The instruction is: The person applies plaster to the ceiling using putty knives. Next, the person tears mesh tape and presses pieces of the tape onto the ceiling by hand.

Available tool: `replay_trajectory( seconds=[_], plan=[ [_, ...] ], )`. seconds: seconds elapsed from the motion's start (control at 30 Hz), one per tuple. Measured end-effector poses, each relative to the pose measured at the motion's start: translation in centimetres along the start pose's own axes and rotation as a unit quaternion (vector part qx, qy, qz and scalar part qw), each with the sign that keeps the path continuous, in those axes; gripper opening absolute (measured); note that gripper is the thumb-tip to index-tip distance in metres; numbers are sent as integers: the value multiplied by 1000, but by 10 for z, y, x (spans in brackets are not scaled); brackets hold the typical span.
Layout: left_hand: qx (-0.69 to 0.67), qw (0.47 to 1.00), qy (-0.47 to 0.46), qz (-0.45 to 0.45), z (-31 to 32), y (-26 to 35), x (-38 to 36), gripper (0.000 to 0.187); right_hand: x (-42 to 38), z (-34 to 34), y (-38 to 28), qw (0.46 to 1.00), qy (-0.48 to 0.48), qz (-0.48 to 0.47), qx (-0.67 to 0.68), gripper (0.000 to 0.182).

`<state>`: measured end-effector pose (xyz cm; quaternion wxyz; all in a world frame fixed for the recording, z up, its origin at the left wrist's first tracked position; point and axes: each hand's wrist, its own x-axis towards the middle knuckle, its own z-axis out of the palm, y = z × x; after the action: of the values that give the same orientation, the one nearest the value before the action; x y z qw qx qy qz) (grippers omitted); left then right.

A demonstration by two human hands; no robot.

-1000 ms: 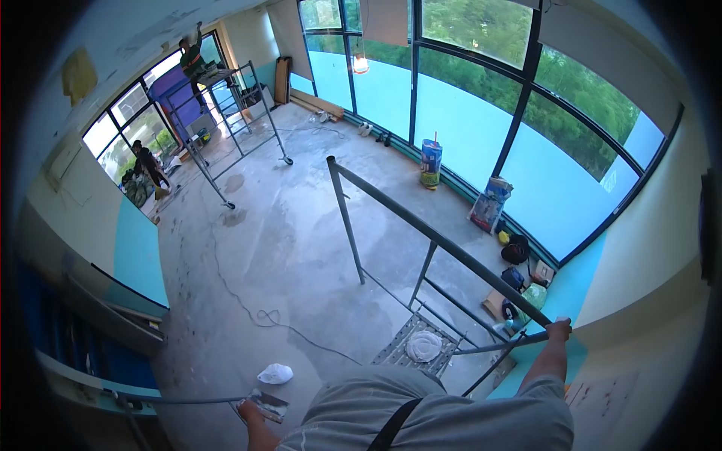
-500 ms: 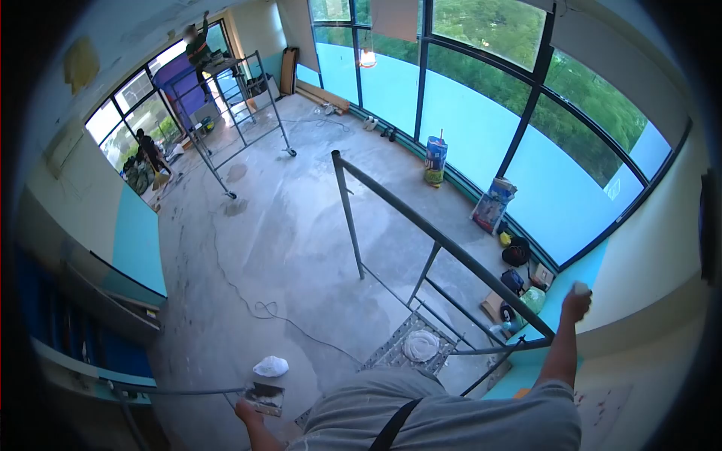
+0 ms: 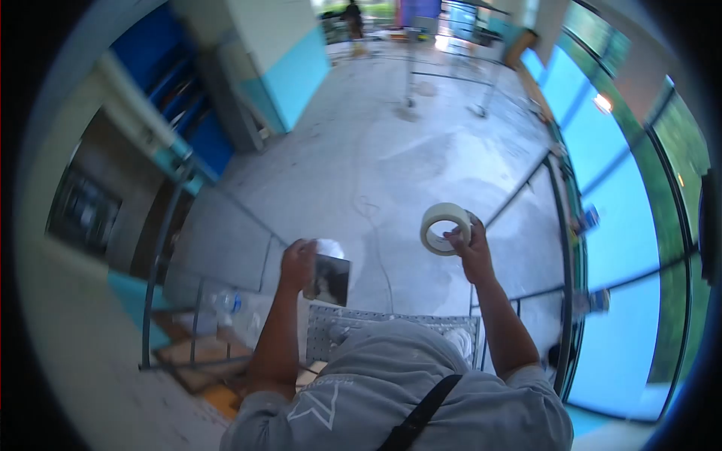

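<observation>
My left hand (image 3: 299, 261) is closed on the edge of a flat, rectangular metal scraper (image 3: 332, 279), which has pale smears on its face. A white bundle (image 3: 329, 248) shows just behind the scraper's top edge. Over to the right, my right hand (image 3: 474, 254) grips a wide roll of pale tape (image 3: 429, 236), fingers hooked through and around its ring. Both hands are held out in front of my body, apart from each other. Below them lies the perforated metal platform (image 3: 320, 322) of a scaffold.
Scaffold rails (image 3: 558, 255) surround me on both sides. A cable (image 3: 382, 270) runs over the concrete floor (image 3: 293, 180). Farther off stands another wheeled scaffold (image 3: 451, 77), with a person (image 3: 352, 21) near the far end. Tall windows (image 3: 613, 225) line the right; a plastic bottle (image 3: 228, 302) is at lower left.
My view has turned left, away from the windowed corner. My right hand has come from the right wall to the front, and the tape roll now shows in it. The left hand still holds the scraper.
</observation>
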<state>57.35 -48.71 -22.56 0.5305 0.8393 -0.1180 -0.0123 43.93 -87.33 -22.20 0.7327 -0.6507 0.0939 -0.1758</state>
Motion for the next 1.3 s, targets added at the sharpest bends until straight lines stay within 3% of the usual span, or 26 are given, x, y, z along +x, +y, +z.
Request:
replay_trajectory(
  seconds=[0.03, 0.1, 0.17, 0.27, 0.3, 0.43, 0.47, 0.6, 0.73, 0.87, 0.9, 0.93, 1.0, 1.07, 1.2, 1.27, 1.3],
  plan=[
    [-36, 996, -33, -79, -16, 26, -9, 26, 10, 39, 1, 999, -51, -2, 12, 68],
    [-34, 998, -51, 29, -46, 43, -26, 29, 19, 114, 3, 989, -146, -4, 36, 71],
    [-4, 995, -85, -49, -79, 54, -40, 45, 19, 179, -9, 973, -227, 23, -19, 75],
    [9, 998, -48, -49, -123, 40, -59, 59, 9, 254, -34, 933, -345, 52, -85, 80],
    [14, 1000, -10, -11, -134, 23, -64, 63, 6, 277, -37, 918, -380, 50, -104, 79],
    [-50, 994, -23, -91, -198, -12, -88, 62, 3, 353, 1, 863, -493, 33, -104, 78],
    [-75, 990, -5, -115, -215, -22, -96, 62, -4, 374, -1, 851, -514, 67, -81, 77],
    [-95, 978, 43, -180, -276, -40, -117, 63, -15, 448, -18, 815, -560, 150, -20, 69],
    [-40, 976, 119, -179, -274, -20, -134, 66, -10, 464, -10, 802, -541, 253, -9, 69],
    [213, 961, 117, -133, -300, -51, -165, 70, -12, 508, 34, 790, -531, 306, -30, 74],
    [271, 947, 100, -140, -297, -63, -173, 70, -16, 514, 38, 784, -537, 311, -13, 62],
    [267, 954, 112, -75, -296, -77, -181, 68, -17, 520, 47, 781, -537, 317, -30, 65],
    [288, 949, 90, -94, -302, -70, -191, 67, -20, 538, 51, 740, -573, 344, -81, 69],
    [324, 940, 65, -85, -305, -67, -191, 63, -24, 554, 61, 715, -583, 384, -39, 65],
    [388, 908, 75, -142, -306, -62, -197, 61, -24, 595, 59, 670, -639, 372, -67, 55],
    [359, 916, 86, -154, -312, -65, -200, 56, -25, 616, 55, 648, -679, 343, -48, 48],
    [366, 915, 104, -137, -315, -60, -199, 53, -17, 627, 75, 616, -739, 271, -47, 59]
  ],
)
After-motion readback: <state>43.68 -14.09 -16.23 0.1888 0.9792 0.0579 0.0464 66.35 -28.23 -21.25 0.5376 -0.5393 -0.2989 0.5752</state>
